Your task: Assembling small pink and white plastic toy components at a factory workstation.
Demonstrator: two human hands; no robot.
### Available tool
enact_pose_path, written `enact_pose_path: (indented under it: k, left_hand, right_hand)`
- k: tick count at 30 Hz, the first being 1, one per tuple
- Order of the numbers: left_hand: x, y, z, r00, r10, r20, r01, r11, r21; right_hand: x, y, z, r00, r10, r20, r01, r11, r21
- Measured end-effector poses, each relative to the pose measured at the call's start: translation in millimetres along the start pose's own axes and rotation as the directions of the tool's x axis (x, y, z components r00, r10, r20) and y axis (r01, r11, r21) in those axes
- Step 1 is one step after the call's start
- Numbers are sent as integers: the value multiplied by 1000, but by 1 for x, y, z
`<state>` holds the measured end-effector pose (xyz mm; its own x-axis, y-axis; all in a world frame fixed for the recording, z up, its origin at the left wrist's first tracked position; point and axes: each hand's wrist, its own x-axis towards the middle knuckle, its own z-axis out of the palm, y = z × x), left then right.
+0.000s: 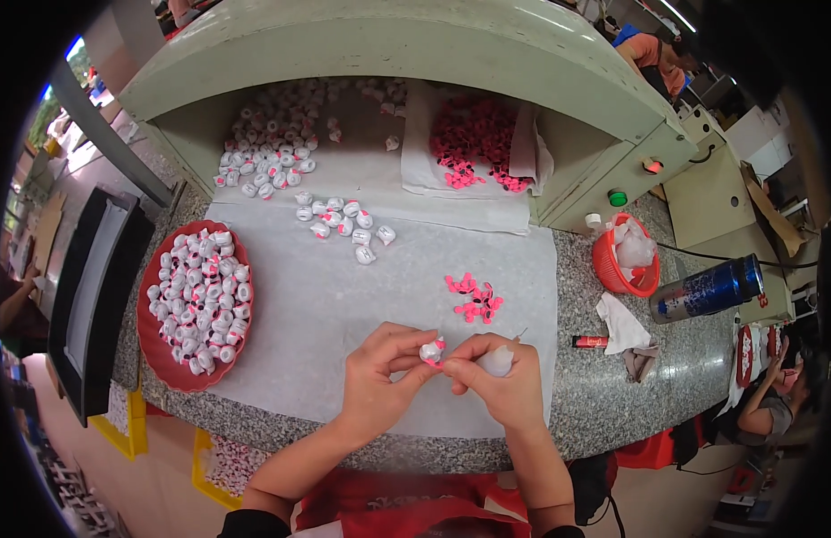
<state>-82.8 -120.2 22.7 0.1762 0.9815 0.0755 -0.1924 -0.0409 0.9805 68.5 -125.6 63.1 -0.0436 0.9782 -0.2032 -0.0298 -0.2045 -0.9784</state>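
Observation:
Over the front of the white sheet (317, 296), my left hand (384, 372) pinches a small white figurine (431, 351) with pink on it. Close against it, my right hand (500, 381) has thumb and forefinger together on a small pink piece (436, 364). Tucked in that same hand is a translucent squeeze bottle (497, 360), its thin needle tip pointing up and away. A loose cluster of pink pieces (474, 299) lies beyond my right hand. Several white figurines (343, 220) lie farther back on the sheet.
A red tray (146, 336) heaped with figurines stands at left, beside a black tray (92, 296). Under the pale green hood (388, 45) sit more figurines (272, 143) and a pink pile (474, 134). A red basket (604, 260), blue tumbler (707, 289) and cloth (623, 325) are at right.

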Motion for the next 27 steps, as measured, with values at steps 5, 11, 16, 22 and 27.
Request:
enact_pose_path:
  k: [5,11,16,22,27]
  left_hand:
    - [0,0,1,999,49,1,-49,997,65]
    - [-1,-2,1,999,-6,35,3,998,61]
    - [0,-3,2,997,51,64,-55,996,64]
    - [1,5,-8,973,-145,177,174,972,-160]
    - [4,1,-11,970,-141,199,182,961,-208]
  right_hand:
    - [-3,2,-6,997,63,-38,-60,996,69]
    - [-3,11,-13,996,48,71,-50,998,33]
    - [0,8,-12,997,63,41,-62,998,-21]
    - [0,15,-12,997,-61,41,65,994,-83]
    - [-2,26,-5,970,-241,-2,236,950,-203]
